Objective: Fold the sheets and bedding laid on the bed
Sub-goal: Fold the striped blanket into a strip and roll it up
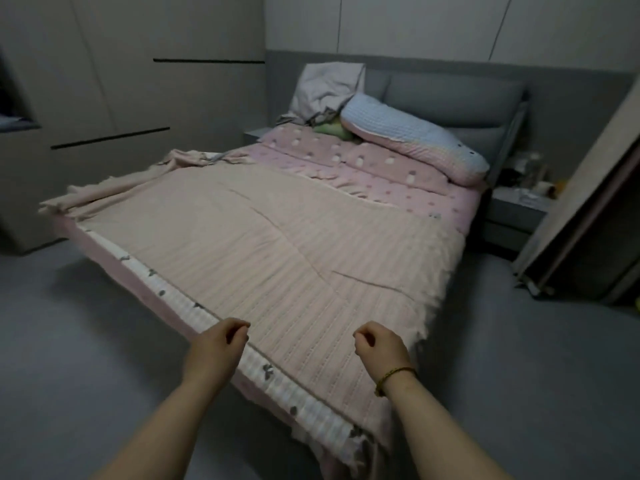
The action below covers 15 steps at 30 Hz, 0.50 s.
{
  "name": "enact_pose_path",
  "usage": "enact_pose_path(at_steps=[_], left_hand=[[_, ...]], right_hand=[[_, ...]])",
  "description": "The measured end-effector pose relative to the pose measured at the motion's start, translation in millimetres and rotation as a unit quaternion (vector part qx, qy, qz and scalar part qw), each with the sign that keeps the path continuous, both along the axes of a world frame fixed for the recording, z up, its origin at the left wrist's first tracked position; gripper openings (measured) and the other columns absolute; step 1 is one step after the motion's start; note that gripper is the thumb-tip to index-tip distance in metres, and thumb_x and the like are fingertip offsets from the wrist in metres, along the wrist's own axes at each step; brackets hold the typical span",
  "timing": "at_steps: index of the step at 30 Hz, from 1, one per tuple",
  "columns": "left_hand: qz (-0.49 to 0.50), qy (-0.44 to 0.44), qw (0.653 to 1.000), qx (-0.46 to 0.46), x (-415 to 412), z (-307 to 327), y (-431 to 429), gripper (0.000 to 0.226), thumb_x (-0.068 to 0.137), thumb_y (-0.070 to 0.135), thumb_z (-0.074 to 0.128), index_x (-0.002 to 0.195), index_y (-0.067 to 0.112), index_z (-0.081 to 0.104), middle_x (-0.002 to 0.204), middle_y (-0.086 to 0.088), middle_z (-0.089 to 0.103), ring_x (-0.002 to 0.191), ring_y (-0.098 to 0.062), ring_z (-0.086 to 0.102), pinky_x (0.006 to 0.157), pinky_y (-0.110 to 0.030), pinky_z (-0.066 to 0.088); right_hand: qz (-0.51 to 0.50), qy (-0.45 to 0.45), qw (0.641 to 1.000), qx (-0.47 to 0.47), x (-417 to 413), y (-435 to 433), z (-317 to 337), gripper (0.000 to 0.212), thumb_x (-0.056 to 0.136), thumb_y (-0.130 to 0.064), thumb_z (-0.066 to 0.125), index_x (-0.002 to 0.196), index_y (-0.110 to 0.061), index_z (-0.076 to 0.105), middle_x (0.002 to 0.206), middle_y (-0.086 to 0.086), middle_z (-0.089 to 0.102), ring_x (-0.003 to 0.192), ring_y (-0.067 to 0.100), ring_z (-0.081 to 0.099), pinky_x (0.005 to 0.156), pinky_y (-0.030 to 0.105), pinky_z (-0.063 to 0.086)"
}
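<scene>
A pale pink striped blanket (277, 247) lies spread over the bed, its far left corner bunched up (194, 157). A white border with small grey prints (180, 299) runs along its near left edge. Beneath it a pink dotted sheet (363, 161) shows toward the headboard. My left hand (218, 344) hovers over the border at the foot of the bed, fingers curled, thumb meeting forefinger, with no cloth visibly in it. My right hand (379, 344), a yellow bracelet on its wrist, is curled the same way above the blanket, about a forearm's length to the right.
A blue and pink pillow (412, 136), crumpled pale bedding (325, 88) and a green item (330, 128) sit by the grey headboard (453, 98). A cluttered nightstand (519, 202) and a leaning panel (585, 202) stand on the right. Grey cabinets (104, 109) line the left wall.
</scene>
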<state>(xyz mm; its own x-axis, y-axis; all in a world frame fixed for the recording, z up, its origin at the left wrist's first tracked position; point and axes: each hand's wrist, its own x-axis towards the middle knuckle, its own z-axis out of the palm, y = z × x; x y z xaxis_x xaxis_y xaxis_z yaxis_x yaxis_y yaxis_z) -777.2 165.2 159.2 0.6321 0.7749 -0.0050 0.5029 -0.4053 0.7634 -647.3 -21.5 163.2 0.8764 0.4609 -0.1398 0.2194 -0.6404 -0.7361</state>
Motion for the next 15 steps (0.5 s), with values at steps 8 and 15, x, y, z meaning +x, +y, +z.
enact_pose_path(at_steps=[8, 15], left_hand=[[-0.074, 0.042, 0.996, 0.022, 165, -26, -138, 0.025, 0.095, 0.021, 0.047, 0.113, 0.014, 0.064, 0.111, -0.003, 0.068, 0.103, -0.02, 0.06, 0.072, -0.023, 0.036], [-0.081, 0.094, 0.991, 0.052, 274, -53, -184, 0.027, 0.096, 0.021, 0.046, 0.114, 0.013, 0.064, 0.118, -0.003, 0.063, 0.107, -0.02, 0.056, 0.078, -0.025, 0.038]], right_hand=[[-0.083, 0.008, 0.996, -0.014, 132, -171, -5, 0.028, 0.092, -0.015, 0.049, 0.067, -0.026, 0.047, 0.082, 0.006, 0.059, 0.076, 0.018, 0.052, 0.063, 0.021, 0.037], [-0.11, 0.029, 0.993, -0.015, 227, -224, -26, 0.012, 0.093, -0.014, 0.049, 0.084, -0.02, 0.054, 0.088, 0.002, 0.058, 0.084, 0.018, 0.055, 0.068, 0.019, 0.038]])
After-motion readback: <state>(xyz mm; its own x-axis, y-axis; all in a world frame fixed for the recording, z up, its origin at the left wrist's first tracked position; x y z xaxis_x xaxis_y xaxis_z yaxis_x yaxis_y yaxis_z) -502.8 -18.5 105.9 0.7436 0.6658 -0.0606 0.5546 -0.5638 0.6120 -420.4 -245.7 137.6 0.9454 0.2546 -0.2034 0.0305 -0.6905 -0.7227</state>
